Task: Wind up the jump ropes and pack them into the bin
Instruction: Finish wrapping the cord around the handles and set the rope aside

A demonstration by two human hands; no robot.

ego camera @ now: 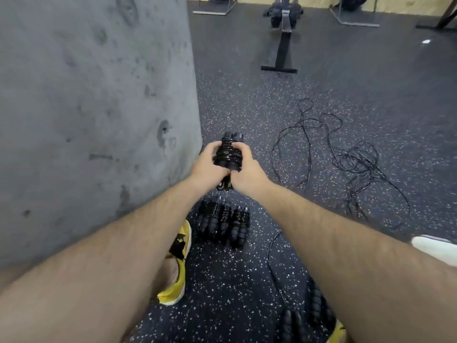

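The concrete wall [94, 107] fills the left; it is used as the landmark here. The floor [247, 100], speckled rubber, runs right of the wall. Far beyond the wall, a black bench frame [282, 43] is seen standing. Loose ropes [346, 157] are sprawled tangled on the floor, well right of the wall, not yet wound. Wound bundles [222, 222] are laid side by side on the floor just off the wall's near corner, beside a yellow shoe [176, 263]. More handles [304, 318] are lying further out and nearer the camera, partly hidden by the right forearm.

Just right of the wall's corner, a rope bundle [228, 154] is held in the air. The left hand [210, 164] is curled around its left side; the right hand [244, 169] is curled around its right side, with both sets of fingers wrapped onto the coils. A short loop end is seen hanging below the hands.

Step judged: winding of this rope is nearly finished, with the tail being secured. No bin is visible, so packing is not begun. Next move likely calls for the end to be tucked tight so the coils do not spring loose, then the bundle to be set down with the others, and a loose rope to be picked out of the tangle.
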